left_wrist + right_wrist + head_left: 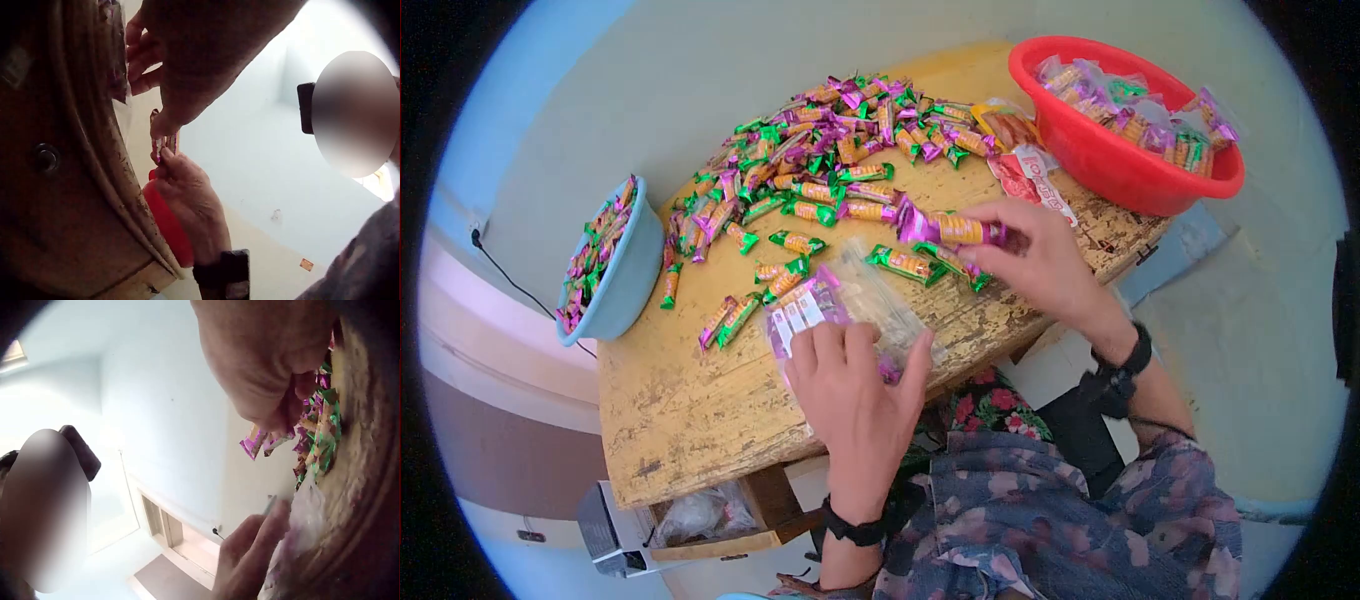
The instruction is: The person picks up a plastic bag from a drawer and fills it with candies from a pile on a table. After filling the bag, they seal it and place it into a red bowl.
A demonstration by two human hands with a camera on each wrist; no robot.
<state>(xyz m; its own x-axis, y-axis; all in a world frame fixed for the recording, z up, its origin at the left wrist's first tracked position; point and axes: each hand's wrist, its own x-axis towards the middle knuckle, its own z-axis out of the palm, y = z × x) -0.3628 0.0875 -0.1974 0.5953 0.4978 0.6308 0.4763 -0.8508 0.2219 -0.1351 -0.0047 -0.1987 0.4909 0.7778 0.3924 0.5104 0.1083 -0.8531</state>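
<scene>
My right hand (1040, 262) pinches purple-wrapped snack sticks (960, 229) between thumb and fingers, above the table. At least two purple wrapper ends (252, 442) poke out below that hand in the right wrist view. My left hand (855, 385) lies over a clear plastic bag (887, 305), its fingers fairly straight and spread on the near-left part. Through the bag show purple wrappers and a white label (798, 312). Several green-wrapped snack sticks (903, 264) lie just beyond the bag, and the right hand is close over some of them.
A large heap of purple and green snack sticks (830, 140) covers the back of the worn yellow table (690, 400). At the right back stands a red basin (1100, 150) of filled bags; a blue basin (625, 285) of sticks is at left. Below, a drawer (745, 530) hangs open.
</scene>
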